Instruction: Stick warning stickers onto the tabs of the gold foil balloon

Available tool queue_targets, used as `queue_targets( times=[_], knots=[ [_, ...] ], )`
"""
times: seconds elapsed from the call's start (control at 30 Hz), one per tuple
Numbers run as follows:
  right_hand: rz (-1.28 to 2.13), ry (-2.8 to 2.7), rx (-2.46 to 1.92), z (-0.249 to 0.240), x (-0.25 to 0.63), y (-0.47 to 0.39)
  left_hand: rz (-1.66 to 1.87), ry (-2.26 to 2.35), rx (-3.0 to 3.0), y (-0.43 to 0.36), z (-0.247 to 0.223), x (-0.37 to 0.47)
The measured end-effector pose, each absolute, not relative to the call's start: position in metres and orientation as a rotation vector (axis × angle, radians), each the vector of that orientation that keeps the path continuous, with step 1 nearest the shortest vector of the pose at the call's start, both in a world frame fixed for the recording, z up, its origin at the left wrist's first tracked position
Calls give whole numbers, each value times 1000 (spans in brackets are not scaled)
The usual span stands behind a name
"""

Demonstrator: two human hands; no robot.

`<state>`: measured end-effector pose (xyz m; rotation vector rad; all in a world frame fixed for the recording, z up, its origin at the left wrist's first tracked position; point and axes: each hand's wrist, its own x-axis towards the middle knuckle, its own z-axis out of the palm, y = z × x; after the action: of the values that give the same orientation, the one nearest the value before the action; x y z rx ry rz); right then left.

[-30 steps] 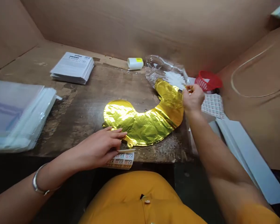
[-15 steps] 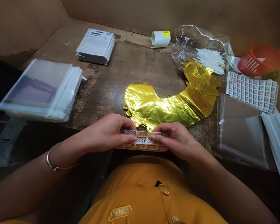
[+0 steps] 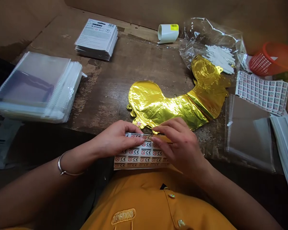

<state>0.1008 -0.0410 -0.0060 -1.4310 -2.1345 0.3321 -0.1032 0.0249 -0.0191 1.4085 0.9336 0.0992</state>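
Note:
My left hand (image 3: 120, 138) grips a sheet of stickers (image 3: 135, 159) by its upper left, thumb on the printed face. The sheet carries rows of small CE marks and red crossed-out symbols, and tilts up in front of my body. Over its upper right is my right hand (image 3: 179, 145), thumb and fingers parted near the top row, covering that side of the sheet. Just beyond both hands lies a shiny gold foil balloon (image 3: 168, 107), flat and curved, with small tabs along its edges. A small round sticker (image 3: 138, 123) shows on its lower left.
Clear plastic sleeves (image 3: 36, 83) are stacked at left, with packaged cards (image 3: 96, 36) behind. At the back stands a curled white roll (image 3: 169, 33). White sticks (image 3: 219, 57) in a clear bag, a red basket (image 3: 261, 62), another sticker sheet (image 3: 261, 91) and a clear sleeve (image 3: 249, 134) occupy the right.
The sticker sheet has tipped so more of its rows show. My right thumb and fingers have parted from their grip on its top edge. The camera view has shifted slightly.

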Motion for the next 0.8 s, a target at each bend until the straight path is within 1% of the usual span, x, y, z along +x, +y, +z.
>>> queue_targets(
  times=[0.13, 0.3, 0.53, 0.67, 0.8],
  knots=[
    [270, -2160, -1403, -12, 94, -42, 123, 925, 1406, 24, -20, -103],
    [81, -2175, -1366, -18, 91, -44, 139, 924, 1395, 25, -22, -103],
    [-36, -2202, -1363, -23, 91, -45, 144, 934, 1439, 25, -23, -103],
    [-180, -2270, -1253, -26, 93, -47, 123, 940, 1418, 25, -26, -102],
    [-213, -2360, -1117, -26, 94, -47, 131, 935, 1380, 24, -29, -102]
  ],
)
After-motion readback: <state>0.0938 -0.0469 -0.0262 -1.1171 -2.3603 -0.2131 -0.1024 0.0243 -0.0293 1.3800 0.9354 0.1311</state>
